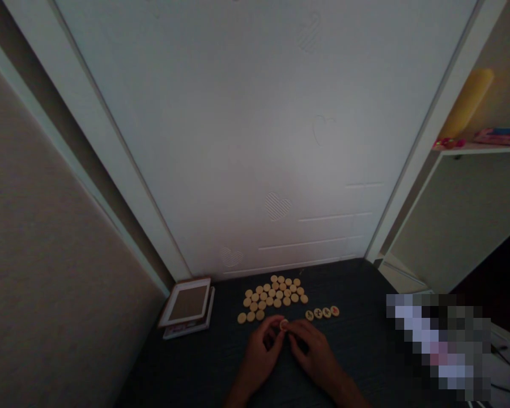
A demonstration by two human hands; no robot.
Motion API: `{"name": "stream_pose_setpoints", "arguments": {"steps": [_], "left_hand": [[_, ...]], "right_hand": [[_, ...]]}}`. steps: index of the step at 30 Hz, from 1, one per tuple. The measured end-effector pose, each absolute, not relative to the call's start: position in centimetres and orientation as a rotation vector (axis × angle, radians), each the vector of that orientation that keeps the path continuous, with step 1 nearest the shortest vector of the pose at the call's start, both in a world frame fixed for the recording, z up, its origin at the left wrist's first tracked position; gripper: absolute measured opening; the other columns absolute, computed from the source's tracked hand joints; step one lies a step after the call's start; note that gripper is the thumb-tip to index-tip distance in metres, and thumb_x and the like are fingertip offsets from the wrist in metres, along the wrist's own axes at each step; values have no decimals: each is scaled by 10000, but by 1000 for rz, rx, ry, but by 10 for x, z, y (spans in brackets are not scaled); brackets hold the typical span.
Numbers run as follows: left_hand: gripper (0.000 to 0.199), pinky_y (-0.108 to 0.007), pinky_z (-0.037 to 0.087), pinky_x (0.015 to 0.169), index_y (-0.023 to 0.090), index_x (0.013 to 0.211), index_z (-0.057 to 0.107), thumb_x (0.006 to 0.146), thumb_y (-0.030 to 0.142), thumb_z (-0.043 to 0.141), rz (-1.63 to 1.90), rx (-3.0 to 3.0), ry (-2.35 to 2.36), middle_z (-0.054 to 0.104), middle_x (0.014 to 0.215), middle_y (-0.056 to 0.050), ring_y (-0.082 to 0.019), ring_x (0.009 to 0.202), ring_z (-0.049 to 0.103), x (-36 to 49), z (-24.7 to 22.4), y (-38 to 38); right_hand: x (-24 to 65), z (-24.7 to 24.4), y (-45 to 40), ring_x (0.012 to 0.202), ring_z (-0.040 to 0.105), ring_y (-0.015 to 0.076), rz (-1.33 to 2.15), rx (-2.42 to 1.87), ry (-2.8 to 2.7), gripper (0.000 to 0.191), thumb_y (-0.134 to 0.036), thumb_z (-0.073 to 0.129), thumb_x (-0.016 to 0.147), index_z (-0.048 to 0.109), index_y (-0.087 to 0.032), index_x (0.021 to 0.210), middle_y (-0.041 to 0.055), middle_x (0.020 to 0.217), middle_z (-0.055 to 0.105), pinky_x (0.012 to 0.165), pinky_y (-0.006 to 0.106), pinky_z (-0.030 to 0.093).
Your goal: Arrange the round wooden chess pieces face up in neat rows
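Wooden disc point(284, 324), lower centre of frame: your left hand point(263, 343) and right hand point(314, 341) pinch it, fingertips close together. Probably a checking step; next move likely needs one pinch loosened.

Through my remote feed I'm looking into what is seeming to be a room in a home. A large white panel point(221, 141) is filling the middle of the frame, and decorative hearts point(277, 206) are showing on its face. At the upper right, a pale shelf point(484, 149) is holding small pink items point(501, 136), and a yellow object point(467, 102) is rising beside them, like household belongings. At the lower left, a picture frame point(205, 303) is lying on a dark tabletop point(174, 374); at bottom centre, round pieces point(279, 294), some bearing red or black characters, are suggesting a household game.
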State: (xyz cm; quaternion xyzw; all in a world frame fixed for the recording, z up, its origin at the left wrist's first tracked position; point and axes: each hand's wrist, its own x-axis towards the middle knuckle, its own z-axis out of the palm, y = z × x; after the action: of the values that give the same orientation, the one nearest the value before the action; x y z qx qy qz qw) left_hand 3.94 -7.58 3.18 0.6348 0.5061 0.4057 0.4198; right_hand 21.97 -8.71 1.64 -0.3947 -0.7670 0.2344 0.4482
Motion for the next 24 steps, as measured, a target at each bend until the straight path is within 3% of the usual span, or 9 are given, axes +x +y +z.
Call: {"name": "stream_pose_setpoints", "arguments": {"steps": [8, 24], "left_hand": [[377, -267, 488, 625, 214, 1123, 708, 877, 496, 657, 1015, 1605, 1264, 743, 879, -44, -184, 693, 629, 41, 34, -76], [505, -310, 541, 716, 188, 1220, 648, 891, 570, 615, 1068, 1446, 1216, 752, 1054, -95, -216, 807, 691, 42, 33, -78]], "right_hand": [[220, 16, -86, 1051, 697, 197, 558, -959, -1887, 409, -118, 525, 943, 627, -290, 1300, 58, 1151, 715, 937, 335, 585], [221, 21, -89, 1018, 706, 200, 562, -993, -1882, 431, -111, 520, 927, 645, -298, 1295, 54, 1118, 726, 912, 331, 590]]}}
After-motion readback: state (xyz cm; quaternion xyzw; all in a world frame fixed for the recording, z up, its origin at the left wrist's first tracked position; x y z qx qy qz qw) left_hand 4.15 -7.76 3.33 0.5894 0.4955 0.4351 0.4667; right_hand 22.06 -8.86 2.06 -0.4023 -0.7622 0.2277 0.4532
